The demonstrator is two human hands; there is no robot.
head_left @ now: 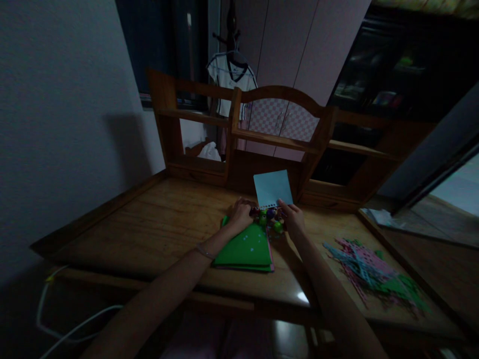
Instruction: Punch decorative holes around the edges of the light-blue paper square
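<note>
The paper sheet [273, 187] is light blue. The paper pile [243, 252] is bright green with a pink edge and pale specks. The little things [278, 227] are green, purple and red. The thin strips [368, 264] are pink, blue and green. The cupboard doors [266, 115] have pale pink checks

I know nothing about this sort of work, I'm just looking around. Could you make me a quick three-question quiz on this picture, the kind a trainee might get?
1. Which hand has its thumb at the pale blue sheet?
2. True or false: the paper strips lie to the right of the green sheets.
3. Fill in: a thin band circles the ____ arm.

Key:
1. The right hand.
2. True.
3. Left.
</note>
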